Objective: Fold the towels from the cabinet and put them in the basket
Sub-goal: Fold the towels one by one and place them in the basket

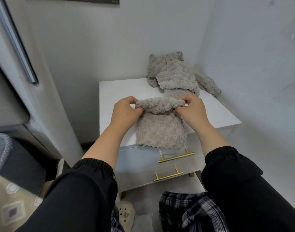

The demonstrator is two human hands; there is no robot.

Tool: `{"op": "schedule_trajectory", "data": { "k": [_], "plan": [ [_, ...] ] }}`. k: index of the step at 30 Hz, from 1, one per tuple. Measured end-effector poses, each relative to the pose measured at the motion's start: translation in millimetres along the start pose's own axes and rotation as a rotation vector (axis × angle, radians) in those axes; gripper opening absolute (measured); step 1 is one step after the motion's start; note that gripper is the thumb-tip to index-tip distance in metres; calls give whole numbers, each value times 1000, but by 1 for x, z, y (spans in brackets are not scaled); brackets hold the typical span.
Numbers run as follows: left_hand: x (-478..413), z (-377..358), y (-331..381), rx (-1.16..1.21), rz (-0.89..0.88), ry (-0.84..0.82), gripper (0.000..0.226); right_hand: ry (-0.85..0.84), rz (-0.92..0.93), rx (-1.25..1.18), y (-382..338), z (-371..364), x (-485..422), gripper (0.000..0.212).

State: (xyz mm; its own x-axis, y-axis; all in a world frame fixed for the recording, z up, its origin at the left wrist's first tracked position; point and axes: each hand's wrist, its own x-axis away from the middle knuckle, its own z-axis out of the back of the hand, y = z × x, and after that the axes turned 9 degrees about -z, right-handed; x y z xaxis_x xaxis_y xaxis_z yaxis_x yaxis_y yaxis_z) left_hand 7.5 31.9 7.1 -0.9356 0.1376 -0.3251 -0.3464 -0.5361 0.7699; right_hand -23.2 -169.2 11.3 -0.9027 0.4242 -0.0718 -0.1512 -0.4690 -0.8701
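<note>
Both hands pinch one grey towel (160, 128): my left hand (125, 111) and right hand (190, 109) each grip an end of its rolled-over far edge. Fluffy and ridged, it lies on the white cabinet (113, 97), its near edge overhanging the front. My fingertips are buried in the fold. Behind, a towel pile (175, 76) slumps against the wall.

We hold both arms forward, forearms bare. Our left hand (126, 111) and right hand (192, 109) level, knuckles up, fingers curled, each pinching one end of towel (160, 131) fold.
</note>
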Motion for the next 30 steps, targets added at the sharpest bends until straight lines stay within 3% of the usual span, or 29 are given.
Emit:
{"op": "schedule_trajectory", "data": {
  "k": [10,13,16,18,21,23,27,30],
  "plan": [
    [5,11,-3,-95,-2,-224,17,-192,62,350,2,21,7,16],
    [4,12,-3,-58,9,-274,20,-292,1,319,3,25,10,28],
    [3,8,-5,-45,32,-242,30,-266,29,306,4,23,11,42],
    [3,4,-7,-103,16,-222,31,-241,29,331,5,19,10,35],
    [5,-1,-9,-110,-2,-248,13,-253,-25,353,6,14,9,9],
    [6,0,-7,-85,1,-286,17,-287,-50,332,5,15,9,18],
    [4,3,-5,-31,16,-344,52,-338,-83,337,2,20,8,49],
    [3,1,-6,-53,-18,-301,54,-288,-42,341,1,18,7,44]
  ]
}}
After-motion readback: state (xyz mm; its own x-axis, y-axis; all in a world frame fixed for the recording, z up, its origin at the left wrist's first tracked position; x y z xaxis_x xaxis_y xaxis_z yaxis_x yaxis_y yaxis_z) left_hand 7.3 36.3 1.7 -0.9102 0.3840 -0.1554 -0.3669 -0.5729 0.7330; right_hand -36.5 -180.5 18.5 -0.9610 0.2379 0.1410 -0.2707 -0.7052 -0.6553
